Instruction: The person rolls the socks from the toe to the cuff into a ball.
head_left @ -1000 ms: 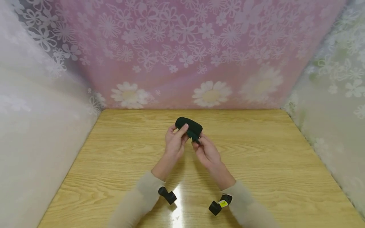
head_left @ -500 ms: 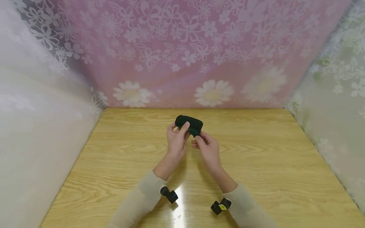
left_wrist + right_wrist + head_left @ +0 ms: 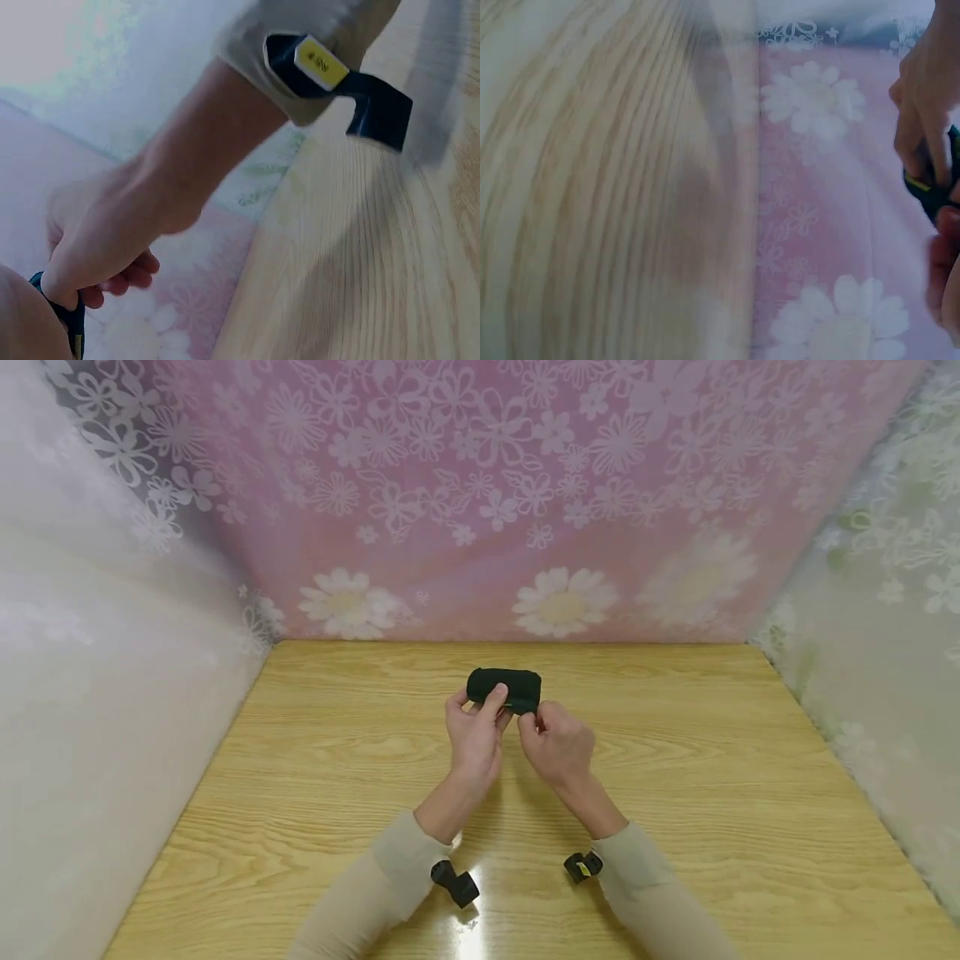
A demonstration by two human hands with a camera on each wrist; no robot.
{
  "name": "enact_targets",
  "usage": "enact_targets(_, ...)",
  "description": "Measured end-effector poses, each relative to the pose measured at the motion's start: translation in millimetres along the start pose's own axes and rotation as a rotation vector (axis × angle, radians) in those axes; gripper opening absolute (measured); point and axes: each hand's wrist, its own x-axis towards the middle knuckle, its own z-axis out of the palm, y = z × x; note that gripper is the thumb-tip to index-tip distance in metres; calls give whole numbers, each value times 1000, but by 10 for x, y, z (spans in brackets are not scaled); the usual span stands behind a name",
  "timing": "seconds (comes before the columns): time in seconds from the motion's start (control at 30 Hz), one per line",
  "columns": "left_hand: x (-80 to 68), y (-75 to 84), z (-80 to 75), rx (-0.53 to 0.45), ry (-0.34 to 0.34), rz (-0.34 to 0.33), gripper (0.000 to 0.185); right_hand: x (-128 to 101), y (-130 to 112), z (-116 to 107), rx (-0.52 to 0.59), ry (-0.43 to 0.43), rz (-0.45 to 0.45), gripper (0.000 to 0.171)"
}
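A dark green rolled cloth (image 3: 504,687) is held just above the wooden table (image 3: 690,760), near its middle. My left hand (image 3: 478,700) grips the roll's left part, thumb on its front and fingers behind. My right hand (image 3: 534,720) pinches the roll's lower right edge with curled fingers. The left wrist view shows the right hand (image 3: 97,247) pinching a dark strip of the cloth (image 3: 73,324). At the right edge of the right wrist view, the left hand's fingers (image 3: 928,105) sit on the cloth (image 3: 930,191).
A pink flowered sheet (image 3: 480,502) closes the back of the table, and pale flowered curtains (image 3: 97,677) hang along both sides. Small black cameras are strapped at my wrists (image 3: 456,885), (image 3: 583,865). Bare wood lies around and in front of the hands.
The roll has turned from tilted to nearly level. My right hand moved up and in, closing on the roll's right end where a loose tail hung before.
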Motion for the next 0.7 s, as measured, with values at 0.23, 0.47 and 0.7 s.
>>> enact_targets(0.23,-46,4,-116,81,15,-6,56,-46,-97,-114,146,-271,177,44)
enact_targets(0.47,-97,-42,-102,82,-24,-7,53,-73,-60,-141,399,-147,235,41)
enact_targets(0.7,-5,-11,-110,67,-58,-94,51,13,-86,-5,524,62,291,26)
